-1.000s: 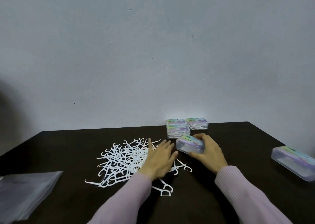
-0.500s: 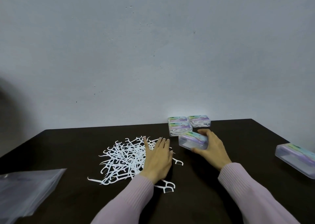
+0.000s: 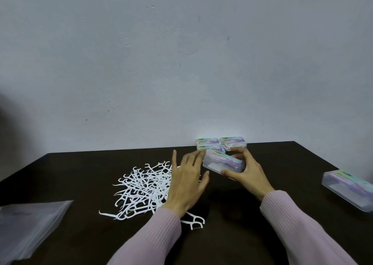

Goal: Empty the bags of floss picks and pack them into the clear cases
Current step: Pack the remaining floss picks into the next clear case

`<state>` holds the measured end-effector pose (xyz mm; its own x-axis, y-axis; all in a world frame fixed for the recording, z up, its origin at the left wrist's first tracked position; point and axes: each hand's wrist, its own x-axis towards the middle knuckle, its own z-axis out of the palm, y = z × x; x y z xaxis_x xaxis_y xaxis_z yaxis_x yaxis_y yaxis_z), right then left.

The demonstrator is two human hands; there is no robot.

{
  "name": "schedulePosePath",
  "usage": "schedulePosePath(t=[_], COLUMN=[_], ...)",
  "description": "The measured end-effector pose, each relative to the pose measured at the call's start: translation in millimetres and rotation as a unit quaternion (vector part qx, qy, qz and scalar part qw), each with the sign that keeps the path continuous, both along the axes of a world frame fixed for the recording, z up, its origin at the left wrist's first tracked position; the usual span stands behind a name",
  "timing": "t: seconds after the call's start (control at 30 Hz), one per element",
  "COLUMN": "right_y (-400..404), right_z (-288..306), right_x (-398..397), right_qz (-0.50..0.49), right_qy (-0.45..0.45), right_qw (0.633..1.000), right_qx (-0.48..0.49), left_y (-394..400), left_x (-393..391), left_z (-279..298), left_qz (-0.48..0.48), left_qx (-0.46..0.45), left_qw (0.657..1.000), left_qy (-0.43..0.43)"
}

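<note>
A: Floss picks (image 3: 145,186), loose white heap: where?

B: On the dark surface (image 3: 80,167), under and left of the left hand (image 3: 187,182), whose fingers (image 3: 193,159) lie spread and straight; one pick (image 3: 194,221) sits by its wrist.

A: Clear case (image 3: 223,162)?

B: Gripped by the right hand (image 3: 249,174), thumb in front, fingers curled over the far edge. Beyond the fingertips, filled cases (image 3: 220,144). Far right, another case (image 3: 350,189); far left, empty bags (image 3: 28,224).
</note>
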<state>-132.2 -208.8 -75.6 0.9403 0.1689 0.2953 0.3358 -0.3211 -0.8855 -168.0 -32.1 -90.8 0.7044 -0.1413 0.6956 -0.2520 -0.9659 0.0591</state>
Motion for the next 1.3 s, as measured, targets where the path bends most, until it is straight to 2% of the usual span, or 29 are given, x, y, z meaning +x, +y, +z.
schedulePosePath(t=[0.07,0.2,0.5,0.9,1.03,1.2,1.3], right_y=[1,4,3,3,4,-4,-8], right_z=[0,1,5,0,-1,-5,-7], right_x=[-1,-6,-12,-8,-9,-1,2], right_qz=[0.001,0.027,0.024,0.011,0.001,-0.041,-0.047], right_qy=[-0.014,-0.045,-0.080,-0.109,-0.130,-0.092,-0.024], right_qw=[1.000,0.999,0.995,0.992,0.984,0.986,0.989], right_qx=[0.012,0.002,-0.057,-0.070,-0.121,-0.136,-0.140], left_y=[1,-3,-8,-8,-1,1,3], left_x=[1,-2,-3,-4,-1,-2,-3], left_z=[1,3,-3,0,-2,1,3], left_qz=[-0.023,-0.115,-0.134,-0.048,-0.015,0.023,0.031], left_qx=[-0.021,0.017,0.010,-0.006,-0.039,-0.057,-0.077], left_qw=[0.998,0.990,0.986,0.990,0.990,0.991,0.990], left_qy=[-0.062,-0.079,-0.098,-0.133,-0.134,-0.117,-0.111])
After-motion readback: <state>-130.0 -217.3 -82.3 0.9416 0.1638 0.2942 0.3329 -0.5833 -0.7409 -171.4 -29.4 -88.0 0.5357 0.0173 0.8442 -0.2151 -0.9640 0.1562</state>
